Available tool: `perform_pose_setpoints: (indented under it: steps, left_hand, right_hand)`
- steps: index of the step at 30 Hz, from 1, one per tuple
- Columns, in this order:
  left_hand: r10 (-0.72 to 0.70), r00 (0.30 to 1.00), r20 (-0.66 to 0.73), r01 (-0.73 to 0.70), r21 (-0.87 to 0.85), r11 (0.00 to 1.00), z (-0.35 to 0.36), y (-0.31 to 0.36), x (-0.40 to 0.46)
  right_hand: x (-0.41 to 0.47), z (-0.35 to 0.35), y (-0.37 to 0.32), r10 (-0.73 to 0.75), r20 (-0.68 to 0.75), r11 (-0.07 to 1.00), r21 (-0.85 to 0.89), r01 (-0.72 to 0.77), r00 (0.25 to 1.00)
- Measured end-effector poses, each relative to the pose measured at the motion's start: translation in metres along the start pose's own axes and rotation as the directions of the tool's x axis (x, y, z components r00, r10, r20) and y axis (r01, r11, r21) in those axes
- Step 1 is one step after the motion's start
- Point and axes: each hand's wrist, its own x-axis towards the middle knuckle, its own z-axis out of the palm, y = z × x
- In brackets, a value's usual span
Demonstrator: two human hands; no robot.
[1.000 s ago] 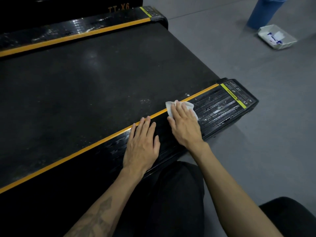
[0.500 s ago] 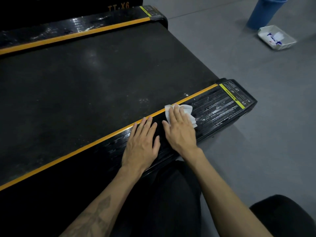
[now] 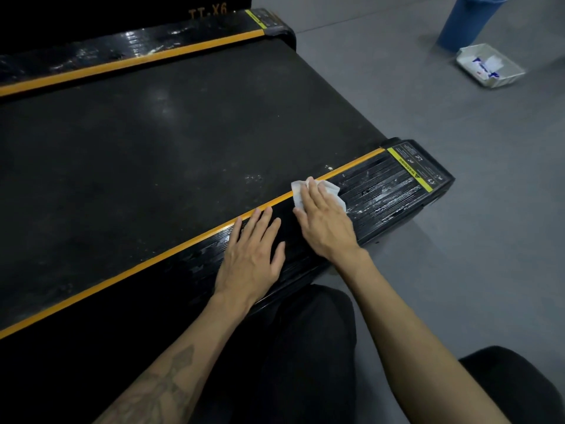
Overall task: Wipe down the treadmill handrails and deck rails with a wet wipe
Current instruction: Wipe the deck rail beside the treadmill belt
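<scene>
the step in hand looks like the wiping of the near deck rail point(image 3: 189, 264), the ribbed black strip with an orange edge that runs along the near side of the treadmill belt point(image 3: 153, 142). i take that rail as the landmark. beyond the belt lies the far deck rail point(image 3: 122, 53), shiny with wet streaks, so it seems already done. at the near rail's right end, by the yellow warning label point(image 3: 409, 174), the ribs carry white wet streaks too; the stretch to the left of the hands looks duller, so i judge that part is not yet wiped. no handrails are in view, so i cannot tell how they stand.

the next move, as i judge it, calls for sliding the wipe leftward along the rail with steady flat pressure, keeping it on the ribs and the orange edge, and shifting the bracing hand out of its path.

the left hand point(image 3: 252, 255) lies flat on the rail, fingers straight and spread, holding nothing, just left of the right hand. the right hand point(image 3: 325, 221) presses down with straight fingers, not clenched, on the wet wipe point(image 3: 331, 191). the wipe lies spread on the rail under those fingers, its edges showing over the orange stripe and toward the label.

well off the rail's right end, on the grey floor point(image 3: 458, 270), stand a blue bin point(image 3: 467, 19) and a white tray point(image 3: 489, 67).
</scene>
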Motion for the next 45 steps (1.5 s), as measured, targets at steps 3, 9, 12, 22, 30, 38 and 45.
perform_pose_setpoints:
  steps: [3,9,12,22,30,38,45]
  left_hand:
    - [-0.009,1.0,0.005,0.009,-0.009,1.0,0.0,0.0,0.0]
    - [-0.014,1.0,0.005,0.014,-0.021,1.0,0.0,0.0,0.001]
    - [-0.022,1.0,0.002,0.022,-0.034,0.999,0.0,0.001,0.001]
    - [0.017,1.0,0.016,-0.017,-0.039,0.999,0.001,0.0,0.002]
    - [0.02,1.0,-0.018,-0.021,-0.039,0.999,0.001,0.001,0.002]
    - [-0.003,1.0,-0.026,0.001,-0.06,0.998,0.001,0.004,0.003]
    - [-0.016,1.0,-0.012,0.016,-0.06,0.998,-0.001,0.007,0.003]
  right_hand:
    - [-0.012,0.005,0.0,0.092,-0.02,0.996,0.002,-0.092,0.996]
    - [-0.014,0.01,-0.015,0.057,-0.033,0.998,0.034,-0.056,0.998]
    - [-0.012,0.004,-0.001,0.084,-0.029,0.996,0.04,-0.083,0.996]
    - [-0.014,0.002,0.002,0.069,-0.001,0.994,0.084,-0.069,0.998]
    - [-0.03,0.012,-0.015,0.094,-0.033,0.991,0.093,-0.091,0.995]
    - [-0.046,0.021,-0.028,0.251,-0.077,0.967,0.075,-0.245,0.965]
    - [-0.034,0.009,0.005,0.133,-0.06,0.989,0.069,-0.129,0.989]
